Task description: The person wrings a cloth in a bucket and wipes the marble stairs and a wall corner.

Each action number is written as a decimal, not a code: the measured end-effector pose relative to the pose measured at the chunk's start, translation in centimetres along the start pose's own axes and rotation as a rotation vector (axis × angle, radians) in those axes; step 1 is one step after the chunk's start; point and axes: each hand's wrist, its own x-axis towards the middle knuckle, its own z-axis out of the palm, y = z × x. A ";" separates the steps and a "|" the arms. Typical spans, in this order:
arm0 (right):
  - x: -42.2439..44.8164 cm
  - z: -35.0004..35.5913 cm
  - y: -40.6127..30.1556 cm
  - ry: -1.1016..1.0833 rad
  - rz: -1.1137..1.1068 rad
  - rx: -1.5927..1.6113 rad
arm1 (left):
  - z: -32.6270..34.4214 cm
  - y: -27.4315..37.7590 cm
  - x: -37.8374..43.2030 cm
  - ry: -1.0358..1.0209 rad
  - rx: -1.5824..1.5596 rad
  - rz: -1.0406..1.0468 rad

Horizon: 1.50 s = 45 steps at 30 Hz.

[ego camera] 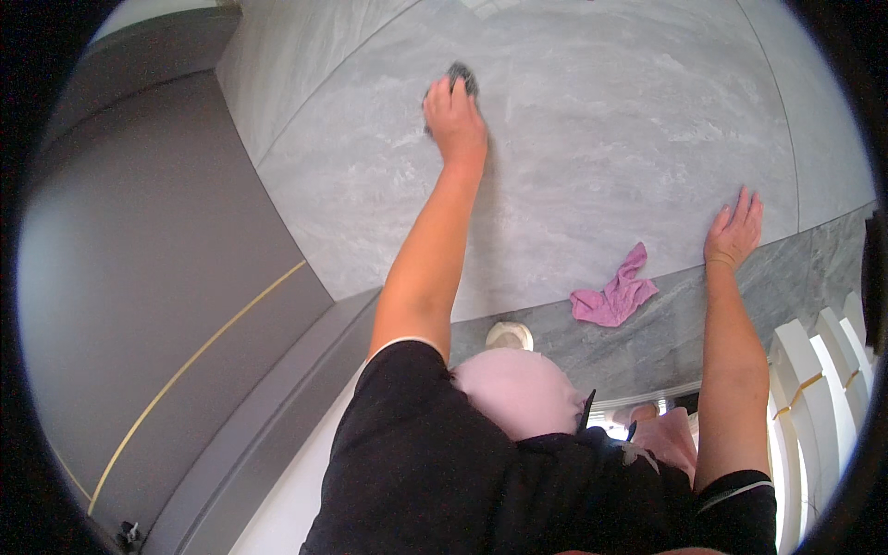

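Grey marbled floor tiles (pixel 590 152) lie before me. My left hand (pixel 456 119) is stretched far forward, its fingers closed over a dark, rumpled thing (pixel 463 75), perhaps a cloth or scouring pad, pressed against the tile. The palm of my right hand (pixel 737 229) rests flat on the floor near the edge of a darker grey stone strip, with nothing held. Between my two arms, nearer my body, a crumpled pink cloth (pixel 616 291) lies partly on the light tile and partly on the darker strip.
To the left stands a grey door panel (pixel 173 229) with a thin gold line and a grey frame (pixel 277 409). White curved slats (pixel 798 374) rise at the lower right. A light-coloured shoe tip (pixel 510 336) shows by my knee, on the darker stone strip (pixel 666 326).
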 end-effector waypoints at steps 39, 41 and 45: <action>-1.5 4.0 -14.9 -0.018 0.377 -0.232 | -6.5 -17.2 -12.3 -0.016 0.234 -0.400; -1.5 4.3 -13.5 0.004 0.380 -0.308 | -8.6 -14.0 -11.3 -0.216 0.225 -0.249; -1.5 4.0 -15.1 -0.036 0.394 -0.300 | -15.5 -22.6 -15.5 -0.023 0.128 -0.929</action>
